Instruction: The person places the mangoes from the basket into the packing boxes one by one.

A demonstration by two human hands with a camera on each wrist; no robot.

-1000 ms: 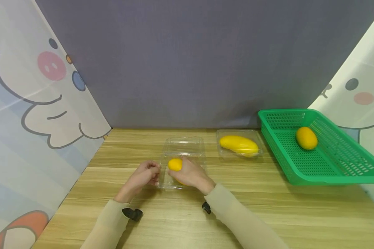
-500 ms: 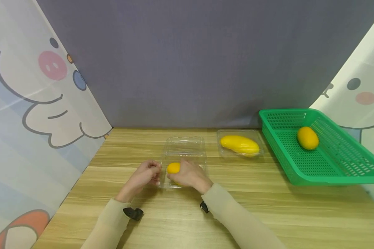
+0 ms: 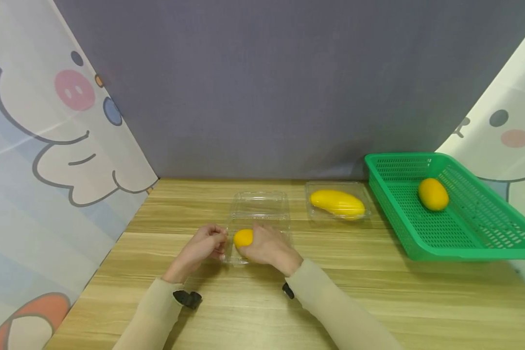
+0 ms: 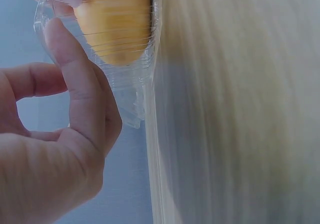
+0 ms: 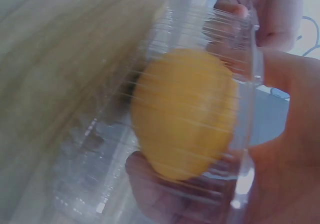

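My right hand (image 3: pixel 269 249) grips a smooth yellow mango (image 3: pixel 243 237) inside the front half of a clear plastic clamshell box (image 3: pixel 261 208). The box's lid lies folded back, away from me. Through the clear wall in the right wrist view, fingers (image 5: pixel 155 189) reach down beside the mango (image 5: pixel 185 114). My left hand (image 3: pixel 204 247) pinches the box's left rim; in the left wrist view a fingertip (image 4: pixel 60 36) lies right at its edge. Much of the mango is hidden behind my right hand in the head view.
Back right, a second clear box (image 3: pixel 313 186) holds a long, curved yellow fruit (image 3: pixel 338 203). A green mesh basket (image 3: pixel 420 246) on the right contains another yellow mango (image 3: pixel 433 194). A grey panel (image 3: pixel 262 97) closes off the table's back edge (image 3: pixel 192 180).
My right hand has moved the mango slightly left and toward me, lower in the box's front half. My left hand stays at the left rim.
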